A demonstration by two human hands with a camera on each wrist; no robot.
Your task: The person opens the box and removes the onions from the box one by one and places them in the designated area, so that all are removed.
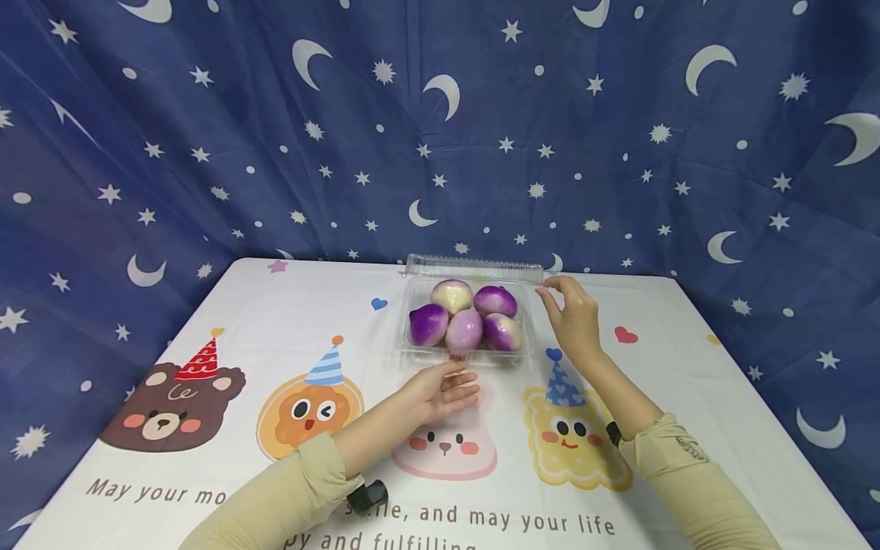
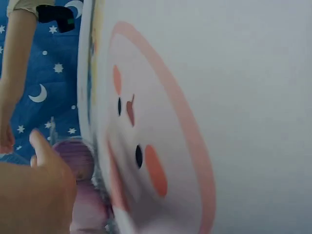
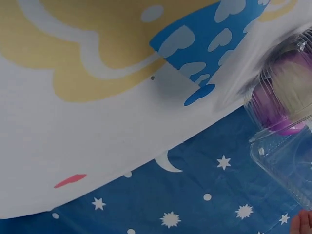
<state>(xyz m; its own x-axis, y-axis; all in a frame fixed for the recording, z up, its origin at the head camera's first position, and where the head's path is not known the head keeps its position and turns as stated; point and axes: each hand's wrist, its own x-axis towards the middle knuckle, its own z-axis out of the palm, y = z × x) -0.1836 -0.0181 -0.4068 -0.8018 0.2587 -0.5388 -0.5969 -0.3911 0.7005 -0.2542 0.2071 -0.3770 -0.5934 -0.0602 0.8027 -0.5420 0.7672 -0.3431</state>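
Observation:
A clear plastic clamshell box (image 1: 464,353) sits near the table's back edge, holding several glossy purple-and-white, onion-like bulbs (image 1: 464,330). Its ribbed transparent lid (image 1: 474,267) is raised at the back. At the lid's right corner, my right hand (image 1: 576,317) pinches the edge between thumb and fingers. The right wrist view catches only the fingertips (image 3: 301,223) beside the lid (image 3: 285,163). My left hand (image 1: 443,391) is held in front of the box with fingers loosely extended and nothing in them. In the left wrist view, its thumb (image 2: 43,146) points towards the bulbs.
A white tablecloth (image 1: 660,367) printed with cartoon faces and lettering covers the table. Behind it hangs a dark blue curtain (image 1: 481,114) with moons and stars. Black bands (image 1: 367,496) are worn at the wrists, below beige sleeves.

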